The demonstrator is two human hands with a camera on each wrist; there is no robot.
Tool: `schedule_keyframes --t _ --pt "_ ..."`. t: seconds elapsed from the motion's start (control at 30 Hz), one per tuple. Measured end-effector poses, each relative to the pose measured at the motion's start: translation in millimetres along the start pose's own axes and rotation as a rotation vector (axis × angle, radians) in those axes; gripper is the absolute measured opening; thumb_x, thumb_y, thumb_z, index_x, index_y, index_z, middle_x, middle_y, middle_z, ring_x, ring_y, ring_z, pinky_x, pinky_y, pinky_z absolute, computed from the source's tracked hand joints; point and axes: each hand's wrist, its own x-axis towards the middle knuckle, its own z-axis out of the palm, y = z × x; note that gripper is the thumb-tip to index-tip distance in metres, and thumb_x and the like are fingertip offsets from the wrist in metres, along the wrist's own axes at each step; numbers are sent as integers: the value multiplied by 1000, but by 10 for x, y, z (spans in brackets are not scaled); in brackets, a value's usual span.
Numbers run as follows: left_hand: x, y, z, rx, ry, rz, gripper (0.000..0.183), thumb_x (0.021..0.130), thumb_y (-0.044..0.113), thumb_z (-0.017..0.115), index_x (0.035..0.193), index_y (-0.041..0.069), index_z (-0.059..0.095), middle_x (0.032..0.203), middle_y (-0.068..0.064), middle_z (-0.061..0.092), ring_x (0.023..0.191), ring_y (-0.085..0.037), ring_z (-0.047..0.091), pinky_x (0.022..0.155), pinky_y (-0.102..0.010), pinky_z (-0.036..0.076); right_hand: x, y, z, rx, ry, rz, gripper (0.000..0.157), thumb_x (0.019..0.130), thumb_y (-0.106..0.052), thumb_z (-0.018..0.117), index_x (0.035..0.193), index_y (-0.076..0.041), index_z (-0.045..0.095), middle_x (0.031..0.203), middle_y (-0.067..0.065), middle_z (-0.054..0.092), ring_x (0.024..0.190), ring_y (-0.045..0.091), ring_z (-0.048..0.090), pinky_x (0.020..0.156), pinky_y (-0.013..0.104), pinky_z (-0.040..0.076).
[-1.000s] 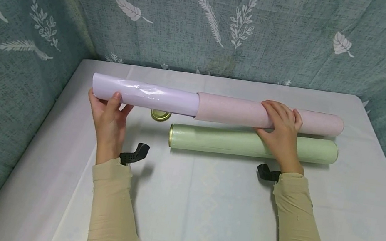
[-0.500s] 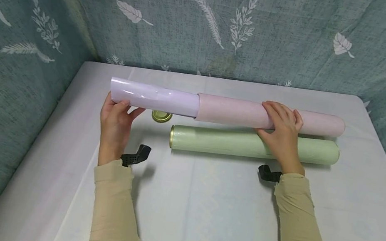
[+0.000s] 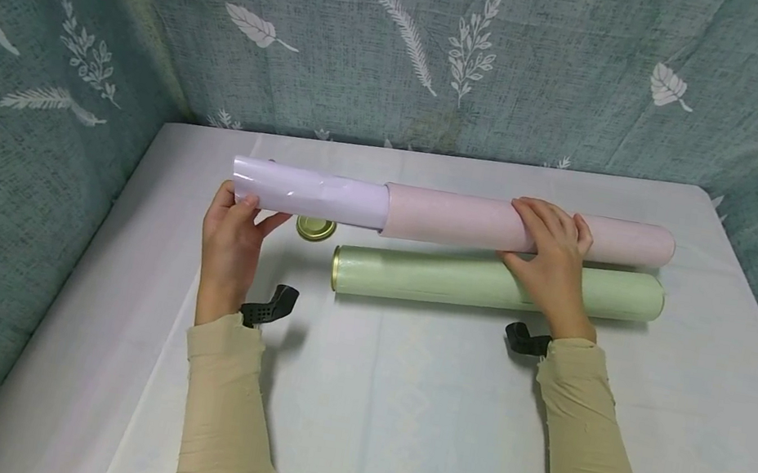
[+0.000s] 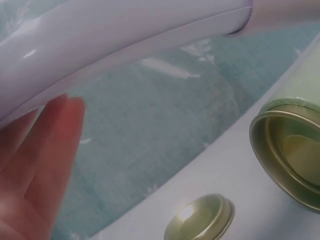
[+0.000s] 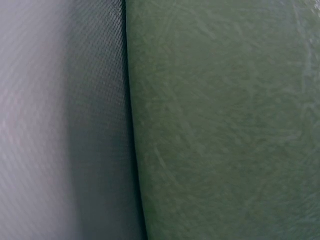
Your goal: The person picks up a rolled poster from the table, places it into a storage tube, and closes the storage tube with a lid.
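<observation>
A glossy lilac paper roll (image 3: 311,194) runs into the open end of a pink cardboard tube (image 3: 452,219). My left hand (image 3: 228,258) holds the roll near its free end, thumb in front and other fingers behind or under it. In the left wrist view, the fingers (image 4: 55,150) reach up to the underside of the lilac roll (image 4: 120,42), where a long sheet edge shows. Across the pink tube, right of its middle, my right hand (image 3: 550,259) grips with fingers over the top and thumb on the near side. The tube's inside is hidden.
A green tube (image 3: 417,276) lies just in front of the pink one; its left end has an open gold rim (image 4: 272,160) and it fills much of the right wrist view. A gold metal lid (image 3: 315,229) rests on the white-covered table (image 3: 425,417). Patterned curtain (image 3: 341,98) stands behind.
My left hand has moved right along with the lilac roll, which has slid further into the pink tube, leaving a shorter length outside. My right hand and the pink tube have stayed put.
</observation>
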Motion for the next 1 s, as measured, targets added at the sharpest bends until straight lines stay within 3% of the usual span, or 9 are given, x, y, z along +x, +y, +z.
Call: schedule_keyframes --t 0.17,0.3,0.5,0.6,0.7,0.8,1.0 --pt "3 13 31 87 28 7 30 84 9 60 111 0 50 114 -17 47 102 -31 50 85 -45 44 3 5 5 -1 4 0 71 58 -15 83 123 -22 54 125 -4 50 120 17 36 101 45 8" --pt "6 -14 40 131 8 -17 38 82 9 64 115 0 48 114 -19 46 102 -33 49 86 -43 44 6 1 1 1 7 0 71 58 -15 84 122 -21 55 125 -4 50 120 17 37 101 46 8" --pt "82 -243 -117 88 -42 -56 34 78 3 65 109 -3 53 109 -19 51 99 -32 52 83 -40 46 0 -8 -5 0 3 3 70 58 -14 84 122 -20 55 125 -3 51 119 17 37 101 46 8" --pt "74 -246 -98 106 -33 -61 31 80 9 64 105 -6 53 109 -21 51 98 -34 51 83 -42 45 -5 -12 -7 2 -2 7 70 58 -14 84 122 -20 55 125 -3 50 120 17 36 101 45 7" --pt "111 -334 -197 84 -54 -61 25 81 7 62 101 -6 53 108 -20 52 97 -33 52 82 -41 46 -8 -12 -6 2 -7 10 71 58 -14 84 122 -21 55 125 -3 50 120 17 36 102 44 6" --pt "93 -312 -167 130 -65 -63 24 83 8 61 101 -6 53 109 -20 52 99 -34 51 84 -42 45 -8 -9 -4 1 -8 8 71 58 -14 84 122 -21 55 125 -3 50 120 17 36 102 43 6" --pt "-14 -95 91 254 -106 -79 17 84 9 61 95 -2 56 120 -17 49 104 -31 50 88 -42 42 -4 -5 -4 2 -3 -1 71 58 -13 84 122 -21 54 125 -3 50 120 18 36 102 44 6"
